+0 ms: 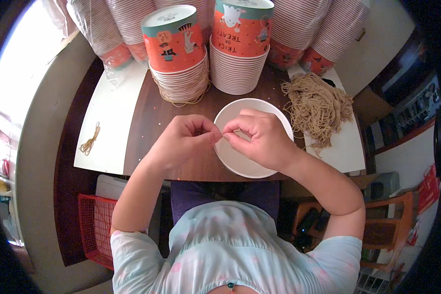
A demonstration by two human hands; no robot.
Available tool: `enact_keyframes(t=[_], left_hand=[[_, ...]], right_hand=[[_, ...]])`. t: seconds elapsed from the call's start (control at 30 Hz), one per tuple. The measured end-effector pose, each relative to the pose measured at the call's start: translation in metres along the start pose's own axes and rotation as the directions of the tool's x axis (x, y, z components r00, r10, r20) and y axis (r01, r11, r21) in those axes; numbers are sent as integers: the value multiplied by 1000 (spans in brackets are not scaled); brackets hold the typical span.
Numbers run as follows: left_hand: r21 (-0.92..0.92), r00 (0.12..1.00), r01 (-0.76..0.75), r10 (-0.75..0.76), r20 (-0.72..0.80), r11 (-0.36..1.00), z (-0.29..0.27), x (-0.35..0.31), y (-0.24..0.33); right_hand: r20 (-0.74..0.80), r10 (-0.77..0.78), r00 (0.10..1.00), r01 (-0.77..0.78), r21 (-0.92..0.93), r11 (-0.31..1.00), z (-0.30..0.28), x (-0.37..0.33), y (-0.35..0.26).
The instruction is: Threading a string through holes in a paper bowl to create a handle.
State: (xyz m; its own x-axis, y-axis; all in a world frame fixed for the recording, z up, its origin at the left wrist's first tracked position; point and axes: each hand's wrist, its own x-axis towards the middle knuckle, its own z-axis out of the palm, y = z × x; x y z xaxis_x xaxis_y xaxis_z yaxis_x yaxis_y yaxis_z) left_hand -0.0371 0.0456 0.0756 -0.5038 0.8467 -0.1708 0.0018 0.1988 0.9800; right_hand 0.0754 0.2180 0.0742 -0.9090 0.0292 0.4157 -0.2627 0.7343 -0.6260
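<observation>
A white round paper bucket [252, 169] stands on the brown table at the near edge, its open mouth facing up. Above its left rim, my left hand [188, 139] is closed in a pinch, thumb against forefinger. My right hand [264, 137] pinches over the bucket's mouth, its fingertips meeting those of the left. Whatever is between the fingertips is too small to make out. To the right lies a big tangled heap of tan cords [321, 108]. A small looped bundle of cord [89, 139] rests on the white strip at the left.
Two upside-down stacks of orange printed paper buckets stand behind my hands: the left stack [174, 49] has cords hanging round its rims, the right stack [240, 59] shows none. Bagged bucket stacks [299, 24] line the back. Below left is a red basket [98, 225]; right, a wooden chair [384, 225].
</observation>
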Motion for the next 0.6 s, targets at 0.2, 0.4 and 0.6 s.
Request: enact_keyframes(t=[0.2, 0.4, 0.6], left_hand=[[247, 967, -194, 228, -116, 949, 7, -3, -1], [723, 743, -491, 667, 56, 487, 12, -3, 5], [625, 768, -393, 615, -180, 674, -7, 11, -27]], right_hand=[[74, 205, 976, -215, 163, 963, -1, 2, -3], [343, 381, 858, -510, 491, 706, -3, 12, 11], [285, 433, 856, -514, 364, 777, 18, 12, 37]])
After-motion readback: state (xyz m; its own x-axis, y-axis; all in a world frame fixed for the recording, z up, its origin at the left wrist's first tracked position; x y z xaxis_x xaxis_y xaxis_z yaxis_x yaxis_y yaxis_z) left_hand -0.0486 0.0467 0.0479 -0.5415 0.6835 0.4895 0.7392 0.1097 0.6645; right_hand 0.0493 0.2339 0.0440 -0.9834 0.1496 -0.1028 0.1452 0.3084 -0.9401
